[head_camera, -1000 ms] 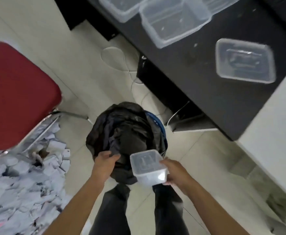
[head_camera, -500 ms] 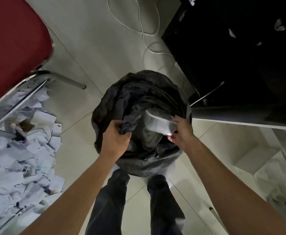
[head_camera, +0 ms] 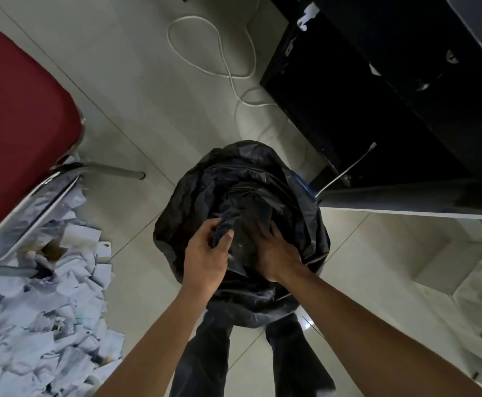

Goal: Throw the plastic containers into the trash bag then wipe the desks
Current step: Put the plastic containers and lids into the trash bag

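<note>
Trousered legs point(head_camera: 202, 362) stand on the tiled floor point(head_camera: 136, 81). Directly ahead of them stands the black trash bag point(head_camera: 300, 213), mouth upward. The left hand point(head_camera: 205, 262) grips a fold of the bag rim, thumb and fingers curled round it. The right hand point(head_camera: 275, 253) reaches into the mouth with fingers spread and apparently holding nothing; the fingertips fade into shadow. Paper scraps point(head_camera: 33, 325) lie at left under a red chair point(head_camera: 19, 116). Beyond the bag: a white cable point(head_camera: 228, 70) and a black desk point(head_camera: 405, 81).
</note>
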